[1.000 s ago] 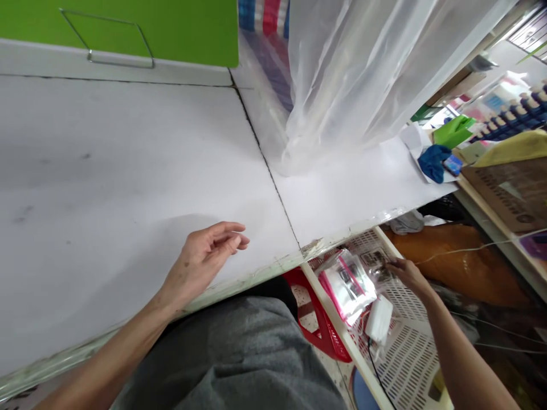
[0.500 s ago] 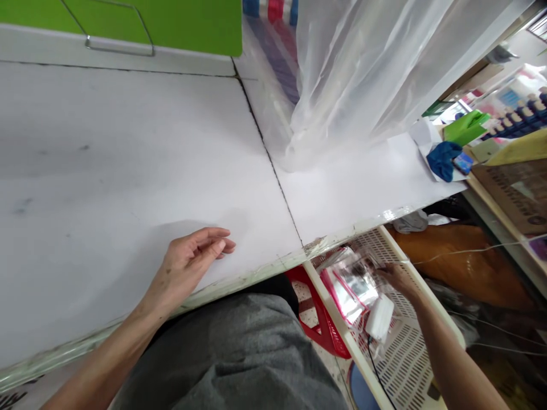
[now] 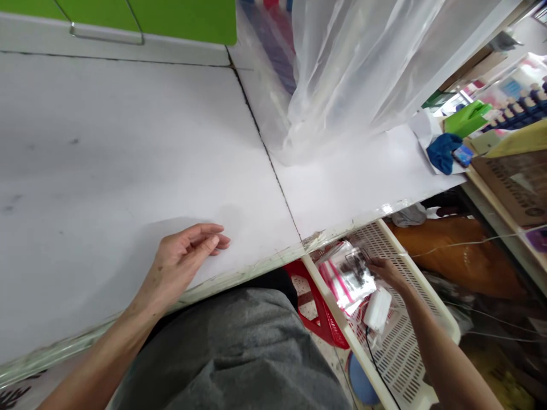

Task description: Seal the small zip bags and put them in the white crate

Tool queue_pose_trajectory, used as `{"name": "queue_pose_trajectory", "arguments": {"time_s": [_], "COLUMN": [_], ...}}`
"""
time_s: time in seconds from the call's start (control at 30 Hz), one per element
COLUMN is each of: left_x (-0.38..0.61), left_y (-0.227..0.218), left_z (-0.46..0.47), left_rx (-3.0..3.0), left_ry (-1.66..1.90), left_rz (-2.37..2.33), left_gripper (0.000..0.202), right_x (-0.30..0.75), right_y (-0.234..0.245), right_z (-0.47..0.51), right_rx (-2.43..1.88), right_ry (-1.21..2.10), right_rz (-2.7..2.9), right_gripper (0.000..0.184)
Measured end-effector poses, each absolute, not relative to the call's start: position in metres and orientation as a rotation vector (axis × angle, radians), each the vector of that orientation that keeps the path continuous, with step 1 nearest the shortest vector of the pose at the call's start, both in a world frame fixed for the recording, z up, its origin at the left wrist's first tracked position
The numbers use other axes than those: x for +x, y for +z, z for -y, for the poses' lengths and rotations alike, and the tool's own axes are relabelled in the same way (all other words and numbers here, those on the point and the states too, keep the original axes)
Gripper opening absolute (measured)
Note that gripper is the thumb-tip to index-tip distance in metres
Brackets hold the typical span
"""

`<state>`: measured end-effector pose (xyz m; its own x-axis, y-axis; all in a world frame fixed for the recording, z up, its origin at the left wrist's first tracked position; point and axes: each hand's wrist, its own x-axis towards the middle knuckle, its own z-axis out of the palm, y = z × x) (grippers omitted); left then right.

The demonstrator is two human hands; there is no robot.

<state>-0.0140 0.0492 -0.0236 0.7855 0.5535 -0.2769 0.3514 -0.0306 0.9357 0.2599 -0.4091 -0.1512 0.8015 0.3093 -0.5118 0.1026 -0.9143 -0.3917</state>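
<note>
Reaching down past the front edge of the table, the right hand (image 3: 387, 273) has its fingers (image 3: 372, 263) curled over the right side of a clear zip bag (image 3: 347, 274) with pink stripes and dark items inside. The fingertips touch the plastic, but whether they pinch it I cannot tell. The bag lies directly beside the palm, toward the top corner of a white perforated plastic tray (image 3: 404, 353), with its lower edge at the tray's rim. Just below the bag sits a white power adapter (image 3: 378, 309), and a black cable (image 3: 380, 378) runs from it across the tray. A red plastic basket (image 3: 320, 324) shows beyond the tray's left rim. The left hand (image 3: 183, 262) is well apart from the bag, above the white table (image 3: 128, 142) near its front edge, with its fingers (image 3: 211, 242) loosely curved together and holding nothing. A dark seam crosses the tabletop between the two hands. Beyond it, clear plastic sheeting (image 3: 354, 74) gathers on the table, a blue cloth (image 3: 442, 152) lies at the far right corner, and a green panel (image 3: 128, 17) with a wire handle (image 3: 106, 34) stands along the far edge.
</note>
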Motion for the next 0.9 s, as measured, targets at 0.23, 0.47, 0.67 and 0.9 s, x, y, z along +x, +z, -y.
{"name": "queue_pose_trajectory", "arguments": {"time_s": [0.23, 0.47, 0.67, 0.9], "left_x": [-0.013, -0.015, -0.017, -0.027], "left_y": [-0.025, -0.024, -0.021, -0.021], "left_z": [-0.048, -0.049, -0.049, -0.054], "left_rx": [1.655, 1.636, 1.636, 1.591], "left_ry": [0.199, 0.177, 0.157, 0.161], "left_rz": [-0.733, -0.724, -0.741, -0.732], "left_gripper": [0.031, 0.029, 0.03, 0.029], "right_x": [0.248, 0.234, 0.234, 0.266], "right_y": [-0.155, -0.16, -0.157, -0.164], "right_z": [0.413, 0.405, 0.408, 0.376], "right_rx": [-2.666, -2.833, -3.072, -3.042], "right_ry": [0.978, 0.919, 0.632, 0.456], "right_rz": [0.369, 0.469, 0.48, 0.474], "right_gripper": [0.025, 0.02, 0.035, 0.048]}}
